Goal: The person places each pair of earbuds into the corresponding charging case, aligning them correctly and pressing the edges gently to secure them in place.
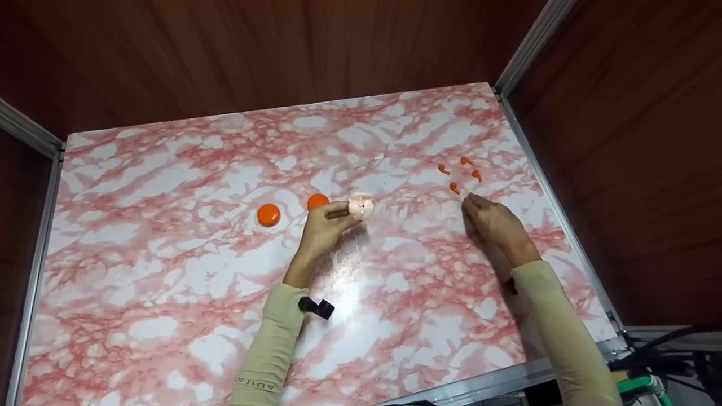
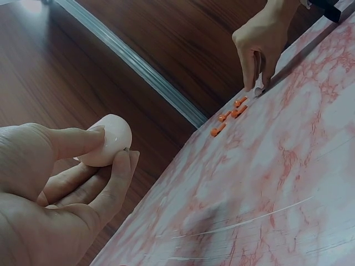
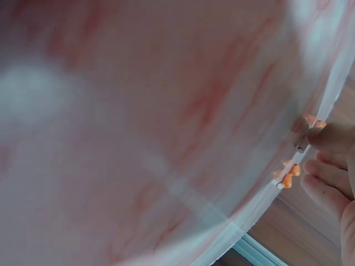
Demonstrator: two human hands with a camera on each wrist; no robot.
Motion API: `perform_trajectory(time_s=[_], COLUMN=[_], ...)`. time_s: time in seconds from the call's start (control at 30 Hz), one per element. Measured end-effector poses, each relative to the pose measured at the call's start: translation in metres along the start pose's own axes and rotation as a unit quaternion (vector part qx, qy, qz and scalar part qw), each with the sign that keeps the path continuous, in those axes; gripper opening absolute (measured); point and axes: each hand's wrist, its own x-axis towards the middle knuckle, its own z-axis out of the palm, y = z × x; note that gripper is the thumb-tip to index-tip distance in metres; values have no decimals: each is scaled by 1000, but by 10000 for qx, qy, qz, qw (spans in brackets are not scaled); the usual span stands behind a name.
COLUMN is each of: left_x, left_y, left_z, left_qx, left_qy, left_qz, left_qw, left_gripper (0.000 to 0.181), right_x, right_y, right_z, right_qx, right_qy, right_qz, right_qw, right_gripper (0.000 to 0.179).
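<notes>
A round, pale pink earbud case is pinched between the thumb and fingers of my left hand, raised over the table. Its hollowed inner side shows in the head view; the left wrist view shows its smooth outer shell. At the right, my right hand is low at the tabletop, thumb and fingers pinching a small whitish earbud, mostly hidden by the fingertips. Just beyond those fingertips lie several orange earbuds, loosely grouped. An orange round case is partly covered by my left hand.
Another orange round case sits left of the left hand. The table has a red-and-white marbled top, with dark wood panels and metal frame rails around it. Cables hang at the lower right corner.
</notes>
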Motion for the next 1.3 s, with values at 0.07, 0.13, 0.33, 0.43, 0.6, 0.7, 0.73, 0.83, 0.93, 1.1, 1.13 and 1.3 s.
perform_trajectory(time_s=[0.07, 0.13, 0.33, 0.43, 0.6, 0.7, 0.73, 0.83, 0.93, 1.1, 1.13, 1.3], left_x=[0, 0, 0, -1, -2, -2, -2, -3, -3, -3, -2, -2], left_y=[0, 0, 1, 1, -2, -2, -1, 0, 1, 1, 1, 2], left_z=[0, -1, -1, -1, -1, -2, -2, -2, -2, -1, -1, 0], left_qx=[36, 101, 42, 1, 31, 23, 8, 1, 37, 23, 6, -40], left_qy=[13, 20, 16, -9, -16, 44, 61, 80, 63, 32, 31, -19], left_qz=[2, 7, 9, 53, 55, 28, 22, 35, 75, 107, 95, 30], left_qw=[10000, 9999, 10000, 10000, 10000, 10000, 10000, 10000, 9999, 9999, 9999, 10000], left_gripper=[43, 44, 45, 44, 45, 46, 46, 46, 44, 44, 45, 48], right_x=[2, 3, 9, 10, 10, 10, 10, 10, 10, 13, 15, 28], right_y=[-1, -1, 0, 0, 1, 2, 2, 2, 2, -4, -6, -21], right_z=[0, 0, -1, -1, -3, -6, -7, -9, -9, -8, -9, -12], right_qx=[94, 173, 124, 66, -47, -62, -45, -1, 189, 1204, 1429, 2617], right_qy=[-159, -264, -404, -450, -452, -312, -250, -9, 327, 996, 1110, 1617], right_qz=[-5, -28, -184, -228, -266, -181, -145, -89, -117, 190, 310, 948], right_qw=[9998, 9995, 9989, 9987, 9986, 9993, 9996, 10000, 9992, 9875, 9830, 9468], right_gripper=[30, 28, 22, 22, 27, 32, 34, 37, 37, 41, 41, 34])
